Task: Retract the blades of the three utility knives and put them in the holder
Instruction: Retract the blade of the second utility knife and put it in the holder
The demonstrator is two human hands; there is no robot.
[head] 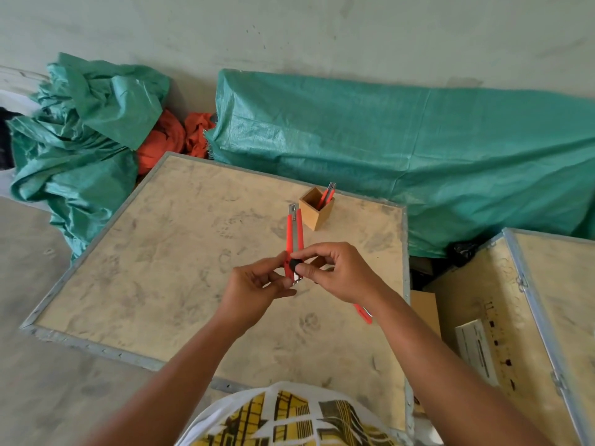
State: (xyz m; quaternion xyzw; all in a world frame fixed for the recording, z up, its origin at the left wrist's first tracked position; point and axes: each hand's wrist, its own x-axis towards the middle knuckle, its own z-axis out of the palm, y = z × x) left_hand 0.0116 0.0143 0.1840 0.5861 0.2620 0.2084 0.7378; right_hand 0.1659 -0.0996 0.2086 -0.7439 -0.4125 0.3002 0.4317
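Both hands are up over the middle of the counter (145, 268), working one knife between them. The left hand (254, 284) pinches the near end of the orange utility knife (294, 233) from the side, fingers curled round the body. The right hand (338, 272) has thumb and forefinger closed on the black slider knob (293, 263), and the knife points away towards twelve o'clock. The metal tip shows at the far end; whether any blade is out, I cannot tell.

It looks a light thing, stiff plastic over a steel channel, smooth along the sides, so the grip belongs on the orange body and the knob, well clear of that front end. The slider probably wants a firm thumb push.

Up at one o'clock stands the wooden holder (317, 209), a small open-topped box, one knife (326, 196) already leaning inside it. It looks light enough to tip if nudged. A third knife (365, 313) lies on the counter at four o'clock, partly under the right forearm and near the right edge.

There is open counter to the left and ahead, a clear line to the holder. The metal-trimmed edge and an open crate (515, 317) crowd the right.
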